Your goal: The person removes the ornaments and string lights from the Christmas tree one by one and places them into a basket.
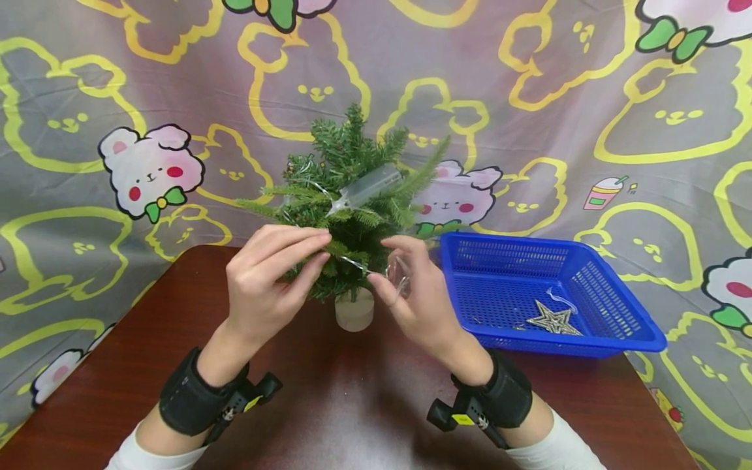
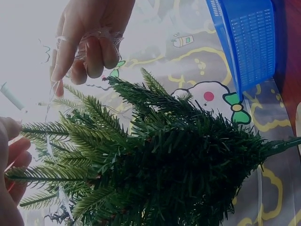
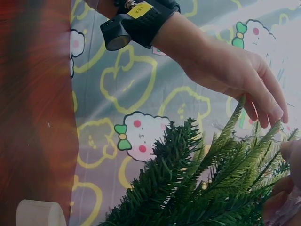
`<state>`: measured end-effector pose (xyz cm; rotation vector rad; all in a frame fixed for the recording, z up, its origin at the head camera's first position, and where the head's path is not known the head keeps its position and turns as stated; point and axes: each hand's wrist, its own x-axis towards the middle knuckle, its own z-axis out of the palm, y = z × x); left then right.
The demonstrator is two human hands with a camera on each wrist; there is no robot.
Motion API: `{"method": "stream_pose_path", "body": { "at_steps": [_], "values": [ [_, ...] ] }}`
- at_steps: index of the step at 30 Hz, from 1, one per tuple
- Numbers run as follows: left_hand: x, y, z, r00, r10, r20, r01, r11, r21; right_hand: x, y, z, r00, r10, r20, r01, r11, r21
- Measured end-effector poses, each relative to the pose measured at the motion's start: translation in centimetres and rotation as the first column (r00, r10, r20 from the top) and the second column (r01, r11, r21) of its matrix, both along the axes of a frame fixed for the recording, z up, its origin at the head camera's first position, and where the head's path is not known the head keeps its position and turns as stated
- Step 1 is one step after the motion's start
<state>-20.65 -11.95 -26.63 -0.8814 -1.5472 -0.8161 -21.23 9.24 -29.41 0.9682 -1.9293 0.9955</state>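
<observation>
A small artificial Christmas tree [image 1: 358, 156] stands on the table in a round pale base [image 1: 354, 311]. At its front left, my left hand [image 1: 267, 277] pinches the tip of a green branch [image 3: 270, 134]. My right hand [image 1: 424, 297] is at the front right, with a loose coil of thin clear string lights [image 1: 397, 271] in its curled fingers. From its thumb, a stretch of the clear strand [image 2: 48, 136] runs across the branches toward the left hand. A translucent tube-shaped piece [image 1: 373, 185] lies on the upper branches.
To the right of the tree stands a blue plastic basket [image 1: 611, 343]. Inside it lies a glittery star ornament [image 1: 554, 319] with a pale ribbon. The brown table [image 1: 335, 405] extends in front, and a patterned cloth [image 1: 194, 78] hangs behind.
</observation>
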Motion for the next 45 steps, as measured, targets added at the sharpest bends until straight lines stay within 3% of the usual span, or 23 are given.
{"method": "stream_pose_path", "body": {
  "at_steps": [8,16,25,29,34,40,45],
  "values": [
    [-0.2,-0.7,0.1,1.000,0.007,0.004,-0.007,0.988,0.155,0.2,-0.1,0.4,0.999,0.046,-0.015,-0.046,0.998,0.030],
    [-1.1,-2.0,0.3,0.996,0.021,0.086,-0.044,0.959,0.281,0.0,0.0,0.2,0.998,0.058,-0.034,-0.057,0.998,0.016],
    [-2.7,-4.1,-0.2,0.978,0.096,0.183,-0.158,0.919,0.361,-0.1,-0.1,-0.1,0.999,0.041,-0.035,-0.040,0.999,0.010],
    [-3.7,-5.2,-0.7,0.959,0.129,0.254,-0.216,0.910,0.353,-0.2,-0.1,0.0,0.999,0.043,-0.022,-0.043,0.999,0.020],
    [-4.5,-6.1,-1.4,0.918,0.133,0.375,-0.264,0.909,0.324,-0.1,-0.1,0.0,0.998,0.063,-0.005,-0.063,0.997,0.033],
    [-5.0,-6.6,-1.8,0.865,0.071,0.497,-0.263,0.907,0.328,-0.1,-0.1,0.1,0.997,0.077,0.001,-0.077,0.996,0.042],
    [-5.1,-7.0,-1.9,0.847,0.004,0.532,-0.230,0.904,0.359,-0.1,0.1,0.1,0.998,0.070,-0.002,-0.070,0.996,0.054]
  ]
}}
